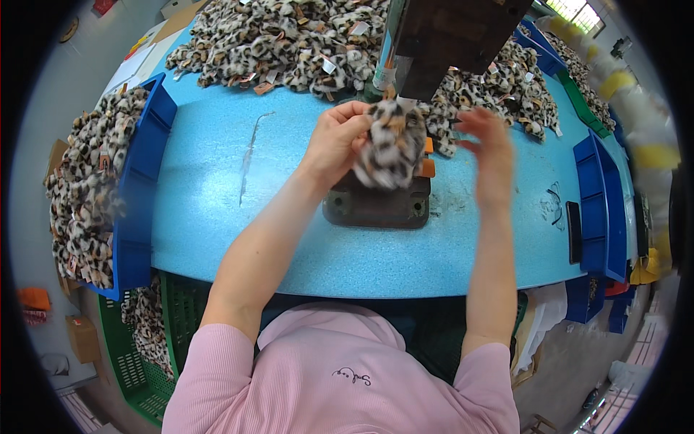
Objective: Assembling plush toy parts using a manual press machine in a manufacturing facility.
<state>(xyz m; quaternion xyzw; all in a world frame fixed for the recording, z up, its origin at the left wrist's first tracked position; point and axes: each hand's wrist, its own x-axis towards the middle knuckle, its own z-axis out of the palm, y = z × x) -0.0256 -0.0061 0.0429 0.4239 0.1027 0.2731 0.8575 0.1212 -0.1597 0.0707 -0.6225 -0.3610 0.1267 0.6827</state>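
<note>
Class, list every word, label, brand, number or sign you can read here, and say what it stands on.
Shirt: dark script lettering on the front; I won't copy its wording.
Tags on the piled fur pieces: too small to read.
Held piece: blurred, no text readable.

Dressed in a pale pink top (303, 394), finely ribbed, with short sleeves (211, 365) of matching fabric. Marked across the front with dark, looping script (352, 375). Bare along both forearms (269, 242), through to left hand (337, 141) and right hand (493, 145).
</note>
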